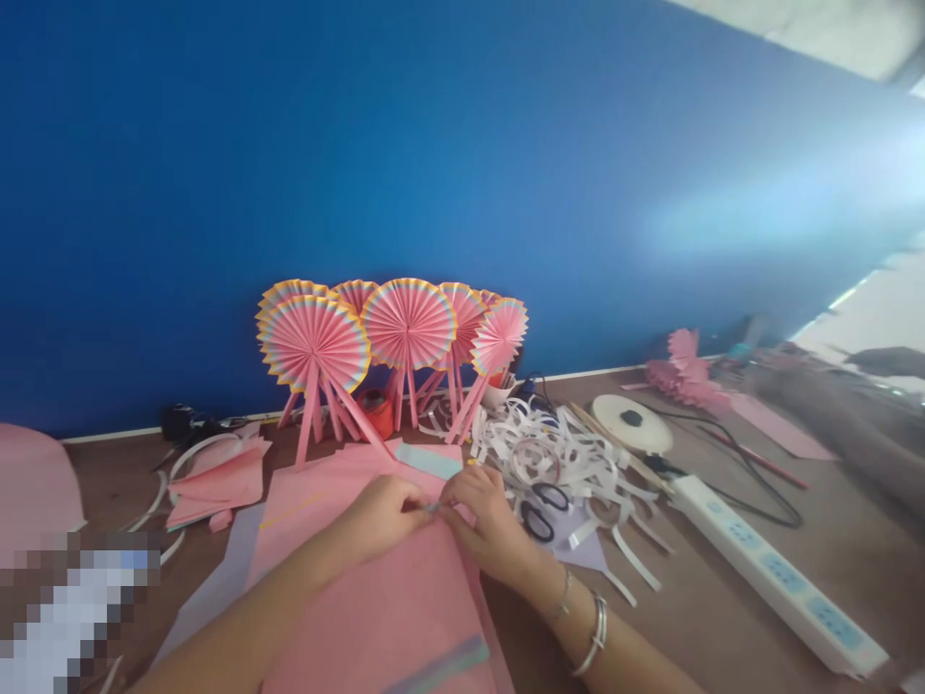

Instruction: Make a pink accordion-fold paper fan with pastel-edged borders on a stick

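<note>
Two bare hands meet over a wooden table (694, 617): the left hand (383, 520) and the right hand (488, 528) each have a closed grip, fingertips pinching the far edge of a pink paper sheet (376, 617) lying flat beneath them. At twelve o'clock, pink pleated paper fans (361, 337) lean against a blue wall (506, 145). At two o'clock, black scissors (543, 511) lie among white paper strips (570, 448), and at three o'clock a white power strip (777, 571).

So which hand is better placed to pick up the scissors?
Right, probably: the right hand sits just beside the scissors, while the left hand is farther off. Both pinch the pink paper.
</note>
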A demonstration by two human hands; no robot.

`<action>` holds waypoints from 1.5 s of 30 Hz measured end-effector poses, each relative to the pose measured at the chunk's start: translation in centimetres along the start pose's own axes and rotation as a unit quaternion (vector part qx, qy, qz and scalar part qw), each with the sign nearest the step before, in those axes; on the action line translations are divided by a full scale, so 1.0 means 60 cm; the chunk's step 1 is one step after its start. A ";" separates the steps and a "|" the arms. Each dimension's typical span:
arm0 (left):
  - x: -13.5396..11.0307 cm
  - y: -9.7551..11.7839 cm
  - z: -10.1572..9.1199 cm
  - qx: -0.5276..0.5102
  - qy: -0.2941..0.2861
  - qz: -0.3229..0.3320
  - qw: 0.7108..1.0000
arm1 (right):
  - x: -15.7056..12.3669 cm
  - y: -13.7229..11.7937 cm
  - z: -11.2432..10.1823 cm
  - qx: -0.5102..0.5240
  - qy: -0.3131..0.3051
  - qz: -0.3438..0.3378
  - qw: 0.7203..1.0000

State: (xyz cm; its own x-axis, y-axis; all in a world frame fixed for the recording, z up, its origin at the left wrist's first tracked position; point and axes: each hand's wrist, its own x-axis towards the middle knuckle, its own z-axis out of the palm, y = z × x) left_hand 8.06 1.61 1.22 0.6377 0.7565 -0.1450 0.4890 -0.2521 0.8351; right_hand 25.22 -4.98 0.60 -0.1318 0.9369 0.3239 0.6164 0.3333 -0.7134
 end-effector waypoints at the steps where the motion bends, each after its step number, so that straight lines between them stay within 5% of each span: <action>1: 0.001 0.000 0.000 -0.004 -0.004 0.002 1.000 | 0.000 0.000 0.003 0.009 0.013 0.011 1.000; 6: 0.001 0.001 -0.013 -0.037 -0.007 -0.007 0.999 | 0.007 0.023 0.010 0.034 0.070 0.081 0.994; 14: -0.015 0.018 -0.064 -0.159 0.109 -0.048 0.980 | 0.019 0.098 -0.079 -0.087 0.236 0.126 0.960; 18: -0.020 0.026 -0.078 -0.219 0.155 -0.057 0.962 | 0.021 0.095 -0.096 -0.143 0.266 0.131 0.944; 21: -0.021 0.033 -0.091 -0.242 0.178 -0.048 0.953 | 0.032 0.060 -0.100 -0.051 0.236 0.130 0.962; 24: -0.021 0.046 -0.110 -0.253 0.188 -0.031 0.948 | 0.050 0.013 -0.099 0.088 0.099 0.128 0.983; 27: -0.027 0.072 -0.137 -0.254 0.199 -0.017 0.946 | 0.073 -0.033 -0.104 0.178 0.047 0.140 0.973; 30: -0.055 0.110 -0.171 -0.174 0.275 0.047 0.945 | 0.087 -0.083 -0.124 0.162 0.137 0.092 0.973; 32: -0.090 0.135 -0.191 -0.049 0.355 0.178 0.917 | 0.082 -0.116 -0.140 0.119 0.216 -0.029 0.969; 34: -0.132 0.146 -0.200 0.074 0.370 0.326 0.867 | 0.063 -0.140 -0.148 0.033 0.230 -0.131 0.964; 36: -0.171 0.132 -0.192 0.175 0.354 0.399 0.828 | 0.034 -0.143 -0.140 -0.033 0.197 -0.219 0.955; 38: -0.198 0.089 -0.164 0.228 0.311 0.389 0.837 | 0.002 -0.121 -0.112 -0.063 0.140 -0.263 0.952; 42: -0.212 -0.030 -0.083 0.299 0.238 0.289 0.878 | -0.052 -0.039 -0.028 -0.129 0.017 -0.238 0.963; 45: -0.210 -0.084 -0.039 0.325 0.173 0.229 0.901 | -0.076 0.007 0.015 -0.162 -0.058 -0.235 0.957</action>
State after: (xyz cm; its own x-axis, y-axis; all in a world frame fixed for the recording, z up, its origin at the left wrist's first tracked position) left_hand -3.85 -5.25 0.06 0.6923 0.5986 0.4030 0.5392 -0.8003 0.2623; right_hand 25.34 -9.01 -1.73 -0.5273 0.7029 0.4773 0.6730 0.6884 -0.2703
